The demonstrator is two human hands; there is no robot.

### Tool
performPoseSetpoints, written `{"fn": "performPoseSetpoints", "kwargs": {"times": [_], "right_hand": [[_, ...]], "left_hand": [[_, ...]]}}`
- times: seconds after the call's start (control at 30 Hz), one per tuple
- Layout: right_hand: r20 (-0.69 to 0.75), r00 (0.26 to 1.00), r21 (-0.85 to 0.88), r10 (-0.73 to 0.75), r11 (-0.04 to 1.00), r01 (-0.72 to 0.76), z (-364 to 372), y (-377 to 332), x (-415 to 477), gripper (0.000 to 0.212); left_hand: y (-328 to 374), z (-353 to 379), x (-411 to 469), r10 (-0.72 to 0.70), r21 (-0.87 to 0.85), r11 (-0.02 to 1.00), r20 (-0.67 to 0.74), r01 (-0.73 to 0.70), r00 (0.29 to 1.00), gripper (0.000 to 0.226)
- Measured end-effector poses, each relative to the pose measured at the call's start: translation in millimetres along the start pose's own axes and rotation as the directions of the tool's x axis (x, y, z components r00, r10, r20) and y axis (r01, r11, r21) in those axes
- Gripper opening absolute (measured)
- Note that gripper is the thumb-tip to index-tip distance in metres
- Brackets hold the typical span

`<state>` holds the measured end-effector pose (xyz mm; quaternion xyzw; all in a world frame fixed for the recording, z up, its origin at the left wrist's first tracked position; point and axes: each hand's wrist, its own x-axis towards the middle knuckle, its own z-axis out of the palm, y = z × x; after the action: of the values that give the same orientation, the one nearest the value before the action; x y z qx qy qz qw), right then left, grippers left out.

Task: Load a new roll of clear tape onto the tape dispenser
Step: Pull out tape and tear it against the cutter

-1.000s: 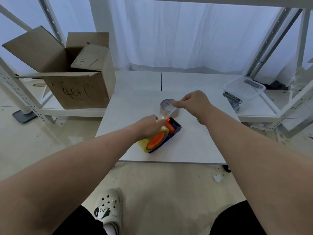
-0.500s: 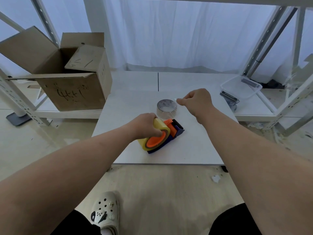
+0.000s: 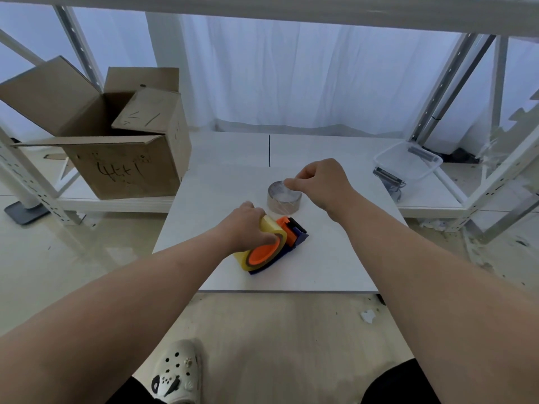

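Head view: A person's two bare arms reach over a white tabletop (image 3: 335, 258) that stands in front of a low white shelf. The tape dispenser (image 3: 294, 233), with an orange body on a dark blue base, lies on its side near the middle of the tabletop. A yellowish tape roll (image 3: 269, 228) sits on its round orange hub, whose face is turned up toward the camera.

The left hand (image 3: 248, 225) grips that roll from the far left side. Its fingers are curled over the roll's outer band and the thumb lies against the hub.

Just behind the dispenser and apart from it, a clear tape roll (image 3: 283, 199) lies flat. It is pale grey-brown and glossy, with its open core facing up. The right hand (image 3: 318, 182) is above it, fingers curled and thumb and forefinger pinched together on the roll's upper rim. Whether they hold a loose end of tape cannot be made out.

An open cardboard box (image 3: 116, 158) with handwriting on it stands on the shelf to the left. A clear plastic tub (image 3: 408, 161) sits to the right. A white clog (image 3: 175, 371) shows on the floor below.
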<state>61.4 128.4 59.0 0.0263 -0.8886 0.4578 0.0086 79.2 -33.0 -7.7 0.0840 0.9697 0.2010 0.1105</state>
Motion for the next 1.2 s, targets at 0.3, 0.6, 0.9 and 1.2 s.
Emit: {"fn": "performPoseSetpoints", "kwargs": {"times": [0.3, 0.6, 0.9, 1.2], "right_hand": [[-0.005, 1.000, -0.029, 0.015, 0.999, -0.015, 4, -11, 3, 0.021], [-0.008, 0.969, 0.075, 0.249, 0.966, -0.247, -6, 23, -3, 0.031], [-0.007, 0.971, 0.205, 0.240, 0.950, -0.234, -9, 32, 0, 0.024], [-0.033, 0.993, 0.142, 0.117, 0.984, -0.111, -4, 11, 8, 0.020]], "left_hand": [[4, -10, 1, 0.094, 0.110, 0.991, -0.106, -0.082, 0.990, 0.064], [1, -8, -1, -0.058, -0.194, 0.977, 0.139, 0.085, 0.989, 0.057], [3, 3, 1, -0.024, -0.219, 0.976, -0.086, 0.004, 0.996, 0.056], [0, -7, 2, 0.126, 0.070, 0.991, -0.236, -0.113, 0.964, 0.061]]}}
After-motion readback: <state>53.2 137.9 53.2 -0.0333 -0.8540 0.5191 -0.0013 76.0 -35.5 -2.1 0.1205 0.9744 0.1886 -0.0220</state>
